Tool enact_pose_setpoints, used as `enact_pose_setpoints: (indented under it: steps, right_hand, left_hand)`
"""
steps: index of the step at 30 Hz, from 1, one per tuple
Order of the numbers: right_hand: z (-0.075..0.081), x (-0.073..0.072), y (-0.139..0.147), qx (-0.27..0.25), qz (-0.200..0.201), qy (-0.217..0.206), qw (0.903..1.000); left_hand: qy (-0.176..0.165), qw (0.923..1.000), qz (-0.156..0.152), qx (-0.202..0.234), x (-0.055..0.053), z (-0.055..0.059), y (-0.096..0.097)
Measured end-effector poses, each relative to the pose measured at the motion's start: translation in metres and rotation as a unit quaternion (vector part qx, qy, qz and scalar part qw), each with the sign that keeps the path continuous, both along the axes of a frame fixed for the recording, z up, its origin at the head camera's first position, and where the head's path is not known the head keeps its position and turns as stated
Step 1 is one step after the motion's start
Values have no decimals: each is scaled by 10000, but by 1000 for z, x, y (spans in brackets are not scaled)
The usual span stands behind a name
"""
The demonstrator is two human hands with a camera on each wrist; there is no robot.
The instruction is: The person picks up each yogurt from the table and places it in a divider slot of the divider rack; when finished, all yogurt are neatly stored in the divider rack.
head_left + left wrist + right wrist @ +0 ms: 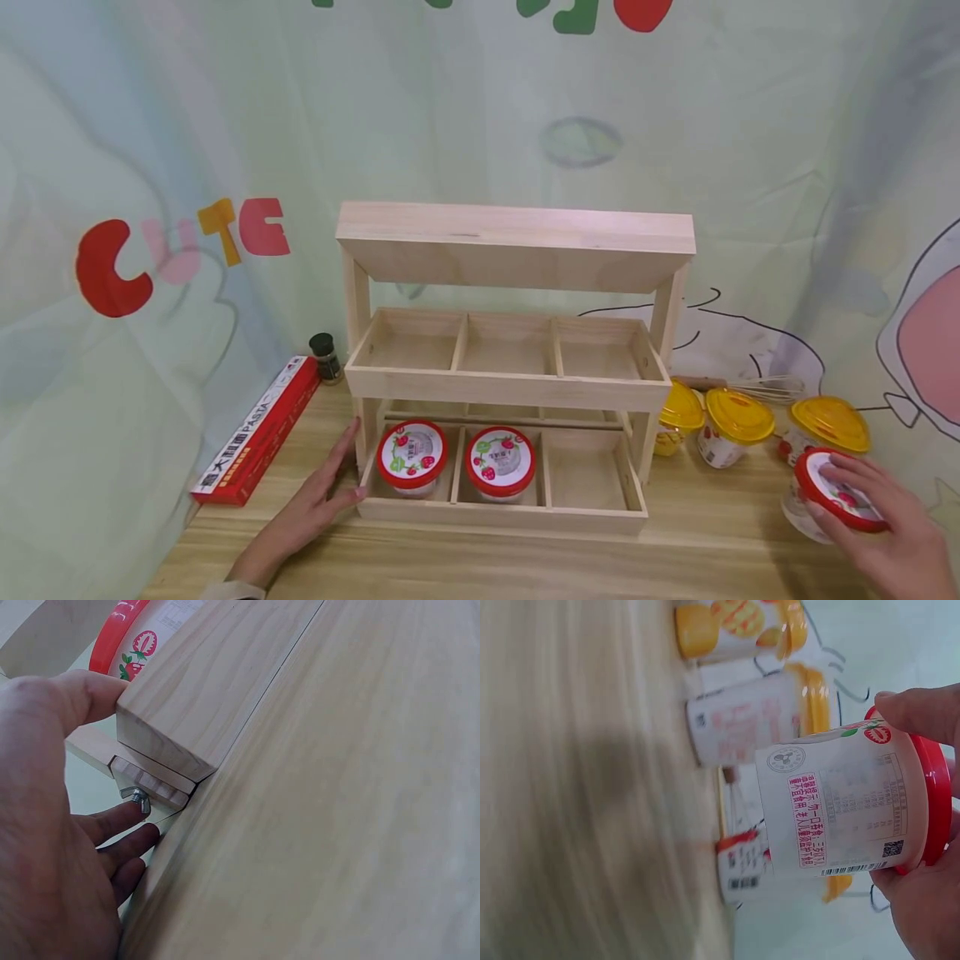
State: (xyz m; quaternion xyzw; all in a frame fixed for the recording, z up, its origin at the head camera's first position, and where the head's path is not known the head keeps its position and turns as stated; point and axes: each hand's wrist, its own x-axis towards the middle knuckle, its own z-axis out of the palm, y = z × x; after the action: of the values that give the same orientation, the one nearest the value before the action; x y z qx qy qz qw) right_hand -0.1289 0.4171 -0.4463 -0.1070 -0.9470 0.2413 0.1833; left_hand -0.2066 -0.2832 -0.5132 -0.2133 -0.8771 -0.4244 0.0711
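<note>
A two-tier wooden rack (517, 225) stands on the table. Two clear cups with red strawberry-print lids, a left cup (412, 454) and a middle cup (500, 462), sit in its lower tray (502, 515). My left hand (303, 521) is at the rack's lower left side. Its thumb touches the tray corner, and in the left wrist view the relaxed fingers lie near a wing nut (137, 797). Far right, my right hand (892, 525) grips another red-lidded cup (840, 802) by its lid, thumb and fingers on opposite sides. That cup is tilted in the head view.
Several yellow-lidded cups (738, 417) stand right of the rack, with a whisk (765, 386) behind them. To the left lie a red pasta box (255, 433) and a small black-capped jar (325, 358). The upper tray (506, 385) has three compartments. A printed curtain (465, 108) hangs behind.
</note>
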Motion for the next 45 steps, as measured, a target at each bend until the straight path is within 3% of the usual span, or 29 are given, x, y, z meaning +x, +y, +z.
enact_pose_setpoints:
  steps: [7, 12, 22, 33, 38, 45]
  right_hand:
    - [8, 2, -15, 44, 361, 144, 9992]
    - [12, 4, -25, 95, 682, 289, 9972]
    - [14, 3, -52, 231, 1066, -49, 9940]
    - [10, -4, -87, -112, 1794, 476, 9826]
    - [13, -6, -100, -112, 2053, 836, 9751]
    - [15, -10, -120, -157, 2325, 1031, 9670]
  left_hand:
    - [-410, 9991, 22, 96, 1, 0, 1]
    - [-335, 9994, 107, -8, 0, 0, 1]
    - [-179, 9994, 209, -211, 1, 2, 0]
    - [-161, 9993, 218, -263, 0, 1, 0]
    - [-246, 9995, 163, -119, 0, 0, 1]
    - [-358, 9993, 103, 23, 0, 0, 2]
